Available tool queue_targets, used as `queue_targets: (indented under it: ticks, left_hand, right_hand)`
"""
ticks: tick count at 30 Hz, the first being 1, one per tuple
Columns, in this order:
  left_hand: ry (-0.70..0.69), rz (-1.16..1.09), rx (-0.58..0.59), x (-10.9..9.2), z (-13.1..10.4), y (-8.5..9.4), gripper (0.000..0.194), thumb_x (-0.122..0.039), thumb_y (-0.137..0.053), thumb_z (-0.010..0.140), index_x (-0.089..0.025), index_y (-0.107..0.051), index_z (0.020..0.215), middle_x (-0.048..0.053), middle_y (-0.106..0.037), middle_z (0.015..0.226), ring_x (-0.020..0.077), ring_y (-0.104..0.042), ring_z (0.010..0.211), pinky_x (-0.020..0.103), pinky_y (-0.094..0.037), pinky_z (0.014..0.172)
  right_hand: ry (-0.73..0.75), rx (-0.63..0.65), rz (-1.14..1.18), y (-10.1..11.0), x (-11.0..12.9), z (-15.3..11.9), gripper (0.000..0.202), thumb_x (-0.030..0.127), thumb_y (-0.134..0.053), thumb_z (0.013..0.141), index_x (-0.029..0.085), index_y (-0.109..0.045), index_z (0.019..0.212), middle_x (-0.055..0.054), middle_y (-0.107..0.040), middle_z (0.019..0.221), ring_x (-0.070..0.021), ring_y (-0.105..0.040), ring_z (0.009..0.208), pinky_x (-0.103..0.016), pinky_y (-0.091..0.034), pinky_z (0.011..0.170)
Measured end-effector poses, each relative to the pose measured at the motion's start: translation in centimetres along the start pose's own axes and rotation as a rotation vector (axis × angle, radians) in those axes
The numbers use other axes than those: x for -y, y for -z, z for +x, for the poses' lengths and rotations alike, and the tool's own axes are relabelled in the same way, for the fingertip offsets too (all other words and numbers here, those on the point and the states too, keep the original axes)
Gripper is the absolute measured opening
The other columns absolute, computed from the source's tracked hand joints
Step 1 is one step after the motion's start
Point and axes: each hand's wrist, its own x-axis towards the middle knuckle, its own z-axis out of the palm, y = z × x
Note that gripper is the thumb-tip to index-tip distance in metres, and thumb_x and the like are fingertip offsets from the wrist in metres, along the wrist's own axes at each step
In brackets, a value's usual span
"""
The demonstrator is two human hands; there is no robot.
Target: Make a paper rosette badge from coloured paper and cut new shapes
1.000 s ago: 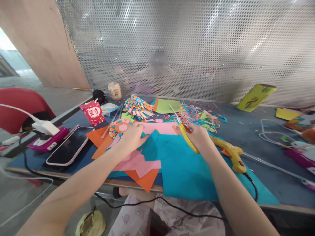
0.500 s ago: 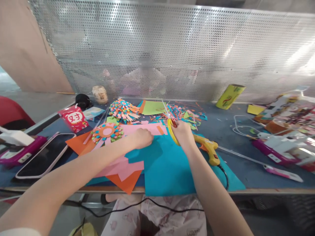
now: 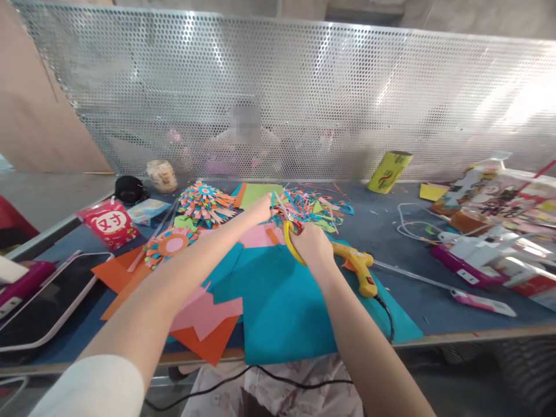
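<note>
My right hand (image 3: pixel 313 246) is closed around the yellow handles of a pair of scissors (image 3: pixel 292 238), whose blades point up and to the left. Right by the blades, my left hand (image 3: pixel 262 209) is pinched on a thin blue paper strip (image 3: pixel 273 200). Beneath both arms lies a large blue paper sheet (image 3: pixel 284 301), with pink paper (image 3: pixel 256 236) at its far edge. A heap of thin paper cuttings (image 3: pixel 310 205) spreads just beyond the scissors. Two fringed paper flowers sit to the left, a full one (image 3: pixel 206 202) and a flatter one with a pink centre (image 3: pixel 174 244).
A yellow glue gun (image 3: pixel 358 269) lies on the blue sheet's right side, its cord running over the table edge. Further right are a pink-handled cutter (image 3: pixel 482 302) and a purple power strip (image 3: pixel 464 266). At left lie a phone (image 3: pixel 52 301) and a red packet (image 3: pixel 108 223). A perforated metal panel (image 3: pixel 304 104) stands behind.
My left hand has moved forward from the pink paper to the scissor blades, where a thin blue strip now shows at its fingers. The right hand keeps hold of the scissors. The view has shifted slightly.
</note>
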Motion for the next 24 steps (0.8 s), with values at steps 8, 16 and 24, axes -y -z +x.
queue_targets:
  ticks: [8, 16, 24]
  left_hand:
    - [-0.157, 0.044, 0.173, 5.2, -12.9, 2.5, 0.048, -0.047, -0.058, 0.077, -0.022, -0.059, 0.118, 0.009, -0.061, 0.123, 0.0275, -0.057, 0.111, 0.035, -0.044, 0.09]
    - [-0.087, 0.097, 0.028, 6.1, -19.2, -0.1, 0.047, -0.041, -0.051, 0.085, -0.024, -0.05, 0.129, 0.009, -0.047, 0.138, 0.0296, -0.042, 0.129, 0.05, -0.027, 0.107]
    - [0.032, -0.249, -0.257, 4.7, -20.6, 1.8, 0.041, -0.033, -0.053, 0.086, -0.019, -0.053, 0.124, 0.007, -0.063, 0.121, 0.0218, -0.059, 0.111, 0.034, -0.048, 0.092]
  right_hand:
    - [0.044, 0.121, -0.104, -2.5, 1.0, -0.6, 0.039, 0.044, -0.046, 0.083, 0.012, -0.063, 0.098, -0.019, -0.069, 0.096, -0.0295, -0.066, 0.09, -0.031, -0.046, 0.065]
    - [0.172, 0.085, -0.146, -3.4, 1.4, -1.3, 0.042, 0.037, -0.054, 0.079, 0.004, -0.058, 0.106, -0.023, -0.064, 0.104, -0.0317, -0.064, 0.094, -0.033, -0.045, 0.073]
    - [0.585, 0.071, 0.193, -4.0, 3.3, -3.4, 0.039, 0.048, -0.047, 0.085, 0.015, -0.061, 0.068, -0.009, -0.066, 0.072, -0.0227, -0.061, 0.074, -0.035, -0.043, 0.073]
